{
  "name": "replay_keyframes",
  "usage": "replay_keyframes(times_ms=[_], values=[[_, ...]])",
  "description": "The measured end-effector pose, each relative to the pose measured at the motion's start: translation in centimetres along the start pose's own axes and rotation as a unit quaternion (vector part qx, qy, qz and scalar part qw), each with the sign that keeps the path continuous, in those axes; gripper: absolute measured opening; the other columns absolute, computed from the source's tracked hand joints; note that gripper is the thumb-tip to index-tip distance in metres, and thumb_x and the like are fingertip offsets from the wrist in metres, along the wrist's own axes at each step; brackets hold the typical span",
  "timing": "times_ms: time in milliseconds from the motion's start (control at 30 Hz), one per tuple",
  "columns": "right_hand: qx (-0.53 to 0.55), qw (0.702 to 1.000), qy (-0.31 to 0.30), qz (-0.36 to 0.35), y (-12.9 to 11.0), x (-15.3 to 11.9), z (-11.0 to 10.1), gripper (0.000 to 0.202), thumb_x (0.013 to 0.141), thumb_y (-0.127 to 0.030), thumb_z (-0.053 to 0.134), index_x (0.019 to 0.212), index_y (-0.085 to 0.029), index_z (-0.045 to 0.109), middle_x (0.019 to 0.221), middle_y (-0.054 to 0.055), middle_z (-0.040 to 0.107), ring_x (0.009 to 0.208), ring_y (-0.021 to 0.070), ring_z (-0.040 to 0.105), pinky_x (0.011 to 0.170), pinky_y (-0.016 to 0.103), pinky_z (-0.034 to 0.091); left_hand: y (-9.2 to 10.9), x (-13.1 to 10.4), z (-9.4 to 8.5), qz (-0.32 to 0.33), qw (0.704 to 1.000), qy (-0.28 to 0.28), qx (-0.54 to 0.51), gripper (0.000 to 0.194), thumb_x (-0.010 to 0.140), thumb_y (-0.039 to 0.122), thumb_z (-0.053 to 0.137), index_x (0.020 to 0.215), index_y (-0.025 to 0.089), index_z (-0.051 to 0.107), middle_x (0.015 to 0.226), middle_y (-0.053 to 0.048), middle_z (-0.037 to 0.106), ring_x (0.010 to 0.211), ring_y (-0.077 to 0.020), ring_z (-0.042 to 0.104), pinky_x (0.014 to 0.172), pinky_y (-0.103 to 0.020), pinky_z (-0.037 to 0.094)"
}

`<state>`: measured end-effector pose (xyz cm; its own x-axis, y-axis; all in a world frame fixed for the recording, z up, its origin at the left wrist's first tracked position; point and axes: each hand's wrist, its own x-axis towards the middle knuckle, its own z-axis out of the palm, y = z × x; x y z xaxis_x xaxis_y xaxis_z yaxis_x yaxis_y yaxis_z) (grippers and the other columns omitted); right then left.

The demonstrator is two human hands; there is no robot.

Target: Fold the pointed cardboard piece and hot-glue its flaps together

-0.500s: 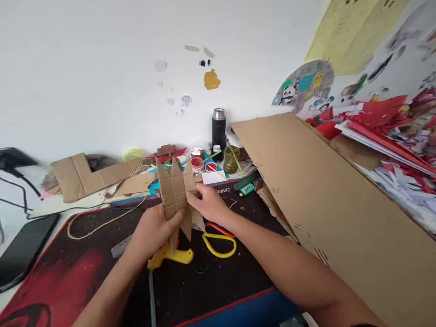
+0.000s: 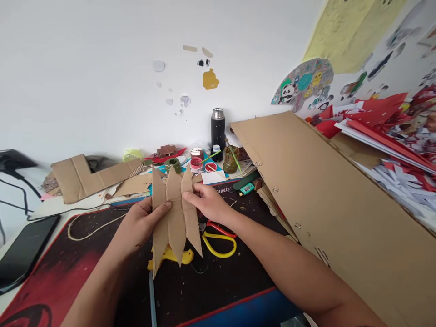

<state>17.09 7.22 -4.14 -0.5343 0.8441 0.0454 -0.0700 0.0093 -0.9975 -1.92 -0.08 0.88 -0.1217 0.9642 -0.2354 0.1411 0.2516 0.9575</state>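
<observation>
Upright between my hands is a brown cardboard piece [image 2: 175, 213] with pointed ends at top and bottom and creases running lengthwise. My left hand [image 2: 145, 220] grips its left side, thumb on the front face. At the upper right edge, my right hand [image 2: 207, 202] pinches it, its other fingers hidden behind. Behind and below the cardboard lies a yellow glue gun [image 2: 187, 257], partly covered. Scissors with red and yellow handles [image 2: 220, 245] rest on the dark mat [image 2: 218, 290] to the right.
Open paint jars [image 2: 196, 164] and a black flask [image 2: 218, 131] stand by the wall. A large cardboard sheet [image 2: 327, 195] slopes along the right. Cardboard scraps [image 2: 73, 177] lie back left, a phone [image 2: 29, 250] at far left. String [image 2: 97, 231] curls on the mat.
The cardboard piece has turned to face the camera more flatly, its pointed strips spread wider and lower. My left hand has shifted left with its edge; my right hand has barely moved.
</observation>
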Motion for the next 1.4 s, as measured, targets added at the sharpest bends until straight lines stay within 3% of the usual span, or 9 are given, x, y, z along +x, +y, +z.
replay_keyframes(times_ms=[200, 267, 367, 433, 633, 867, 1100, 1267, 1400], values=[[-0.094, 0.995, 0.023, -0.017, 0.3, 0.0, -0.1, 0.015, 0.102, -0.029, 0.062, 0.104, -0.019, 0.073, 0.105, 0.004, 0.081, 0.094, 0.0222, 0.073, 0.073, 0.027, 0.050, 0.1, 0.0, 0.6, 0.011, 0.998, -0.010, 0.067, 0.062, 0.064, 0.072, 0.086, 0.098, 0.021, 0.076, 0.093, -0.011, 0.087, 0.080, -0.0353, 0.081, 0.070, -0.043, 0.066], [-0.154, 0.987, 0.042, -0.019, 0.4, 0.0, -0.1, 0.014, 0.100, -0.030, 0.063, 0.097, -0.019, 0.071, 0.093, 0.002, 0.078, 0.083, 0.0197, 0.068, 0.067, 0.026, 0.044, 0.0, 0.1, 1.0, 0.030, 0.991, 0.014, 0.133, 0.055, 0.069, 0.071, 0.078, 0.094, 0.022, 0.075, 0.090, -0.010, 0.086, 0.081, -0.0361, 0.081, 0.068, -0.041, 0.064], [-0.247, 0.966, 0.079, -0.014, 0.7, 0.1, -0.1, 0.016, 0.097, -0.031, 0.067, 0.085, -0.020, 0.065, 0.077, -0.002, 0.068, 0.070, 0.0161, 0.057, 0.063, 0.027, 0.035, -0.2, 0.2, 1.6, 0.081, 0.950, 0.082, 0.290, 0.043, 0.076, 0.064, 0.062, 0.086, 0.023, 0.073, 0.083, -0.010, 0.084, 0.080, -0.0368, 0.079, 0.065, -0.039, 0.058], [-0.264, 0.960, 0.088, -0.013, 0.8, 0.2, -0.1, 0.019, 0.096, -0.031, 0.068, 0.081, -0.020, 0.062, 0.074, -0.003, 0.064, 0.068, 0.0155, 0.053, 0.062, 0.027, 0.032, -0.3, 0.4, 1.8, 0.096, 0.934, 0.095, 0.330, 0.043, 0.078, 0.063, 0.057, 0.086, 0.023, 0.074, 0.083, -0.011, 0.084, 0.079, -0.0361, 0.078, 0.065, -0.038, 0.056], [-0.092, 0.995, 0.043, -0.019, 0.6, 0.1, 0.1, 0.014, 0.101, -0.029, 0.062, 0.102, -0.019, 0.072, 0.098, 0.003, 0.078, 0.087, 0.0209, 0.070, 0.072, 0.028, 0.049, -0.2, 0.1, 1.0, 0.033, 0.982, 0.050, 0.178, 0.058, 0.073, 0.072, 0.071, 0.099, 0.021, 0.075, 0.089, -0.009, 0.086, 0.080, -0.0350, 0.080, 0.063, -0.037, 0.061], [0.016, 1.000, 0.012, -0.001, 0.2, 0.1, 0.0, 0.023, 0.102, -0.038, 0.069, 0.114, -0.019, 0.074, 0.120, 0.008, 0.081, 0.112, 0.0275, 0.075, 0.092, 0.036, 0.057, 0.3, -0.3, 0.5, -0.002, 0.997, 0.008, 0.081, 0.065, 0.061, 0.073, 0.086, 0.101, 0.022, 0.075, 0.091, -0.009, 0.087, 0.081, -0.0355, 0.081, 0.067, -0.040, 0.066], [-0.127, 0.990, 0.059, -0.011, 0.3, 0.0, -0.3, 0.017, 0.103, -0.036, 0.067, 0.104, -0.020, 0.074, 0.103, 0.006, 0.080, 0.098, 0.0258, 0.071, 0.080, 0.032, 0.052, -0.1, -0.3, 0.9, 0.025, 0.988, 0.015, 0.152, 0.054, 0.068, 0.070, 0.079, 0.096, 0.023, 0.077, 0.090, -0.007, 0.087, 0.080, -0.0355, 0.081, 0.064, -0.038, 0.064], [-0.250, 0.964, 0.087, -0.009, 0.0, 0.0, -0.4, 0.025, 0.104, -0.039, 0.067, 0.087, -0.021, 0.067, 0.081, 0.002, 0.070, 0.077, 0.0201, 0.059, 0.068, 0.029, 0.039, 0.2, -0.4, 1.9, 0.091, 0.953, 0.058, 0.284, 0.041, 0.078, 0.063, 0.062, 0.088, 0.025, 0.076, 0.085, -0.007, 0.086, 0.077, -0.0346, 0.079, 0.064, -0.037, 0.058], [-0.279, 0.956, 0.096, 0.002, -0.1, 0.1, -0.3, 0.031, 0.104, -0.039, 0.065, 0.079, -0.022, 0.058, 0.074, -0.001, 0.062, 0.070, 0.0178, 0.053, 0.065, 0.029, 0.033, 0.1, -0.3, 2.2, 0.096, 0.939, 0.065, 0.325, 0.042, 0.081, 0.061, 0.056, 0.090, 0.025, 0.076, 0.089, -0.009, 0.087, 0.078, -0.0342, 0.078, 0.065, -0.036, 0.055]])
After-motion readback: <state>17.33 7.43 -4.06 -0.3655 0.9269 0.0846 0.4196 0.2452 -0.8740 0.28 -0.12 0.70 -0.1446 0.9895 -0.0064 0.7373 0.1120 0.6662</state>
